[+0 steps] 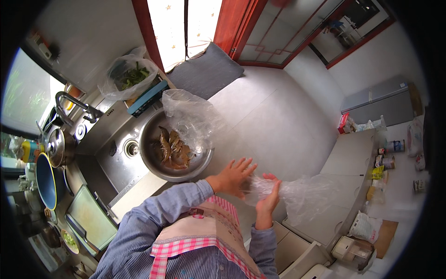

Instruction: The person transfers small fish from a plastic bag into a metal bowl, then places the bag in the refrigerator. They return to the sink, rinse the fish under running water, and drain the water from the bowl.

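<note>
My right hand (269,199) grips a crumpled clear plastic bag (310,195), its loose end spreading out to the right. Fingers spread, my left hand (232,177) is against or just beside the near end of that bag; whether it touches is hard to tell. Left of my hands, a round stainless steel basin (205,167) rests over the sink's edge. Several raw shrimp (174,150) lie in it. Another clear plastic bag (191,117) hangs over the basin's far rim and partly covers the shrimp.
The steel sink (118,167) has a faucet (83,108) behind it. A bag of green vegetables (134,76) stands beyond. At left are a lidded pot (60,148), a blue-lined wok (45,181), a cutting board (92,216) and a knife (76,226). An open drawer (303,261) sits at lower right.
</note>
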Demonstrator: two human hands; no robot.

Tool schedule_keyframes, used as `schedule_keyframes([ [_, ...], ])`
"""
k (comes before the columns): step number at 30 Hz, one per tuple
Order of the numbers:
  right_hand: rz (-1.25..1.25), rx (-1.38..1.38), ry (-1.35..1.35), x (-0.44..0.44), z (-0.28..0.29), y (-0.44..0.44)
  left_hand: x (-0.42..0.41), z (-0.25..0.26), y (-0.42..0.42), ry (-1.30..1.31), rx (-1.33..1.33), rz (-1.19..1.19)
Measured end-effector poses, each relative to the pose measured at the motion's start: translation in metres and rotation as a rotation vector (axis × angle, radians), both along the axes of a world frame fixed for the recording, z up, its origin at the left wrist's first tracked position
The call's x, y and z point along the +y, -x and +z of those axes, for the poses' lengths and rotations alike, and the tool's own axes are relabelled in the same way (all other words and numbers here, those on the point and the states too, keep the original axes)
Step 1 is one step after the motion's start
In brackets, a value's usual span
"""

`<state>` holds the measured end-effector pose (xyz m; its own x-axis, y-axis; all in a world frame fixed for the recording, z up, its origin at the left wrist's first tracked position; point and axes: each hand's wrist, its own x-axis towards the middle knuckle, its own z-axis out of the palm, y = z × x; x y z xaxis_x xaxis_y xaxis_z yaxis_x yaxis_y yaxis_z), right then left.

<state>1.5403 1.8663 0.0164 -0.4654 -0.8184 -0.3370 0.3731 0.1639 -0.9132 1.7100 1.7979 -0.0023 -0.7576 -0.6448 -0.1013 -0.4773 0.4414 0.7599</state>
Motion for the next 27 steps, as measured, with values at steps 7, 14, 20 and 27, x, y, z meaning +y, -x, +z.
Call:
schedule_keyframes([
  [7, -0.018, 0.166, 0.020, -0.007, 0.009, 0.015, 0.003, -0.030, 0.065, 0.056, 0.144, 0.042],
  [14, 0.387, 1.232, 0.022, -0.050, 0.030, 0.124, -0.041, -0.031, 0.127, -0.652, 0.413, 0.329],
  [20, 0.399, 1.557, -0.075, -0.048, -0.019, 0.273, -0.092, 0.006, 0.199, -0.770, 0.541, 0.386],
  [27, 0.445, 0.906, 0.169, -0.143, 0.003, 0.249, -0.163, 0.004, 0.259, -0.839, 0.356, 0.253],
])
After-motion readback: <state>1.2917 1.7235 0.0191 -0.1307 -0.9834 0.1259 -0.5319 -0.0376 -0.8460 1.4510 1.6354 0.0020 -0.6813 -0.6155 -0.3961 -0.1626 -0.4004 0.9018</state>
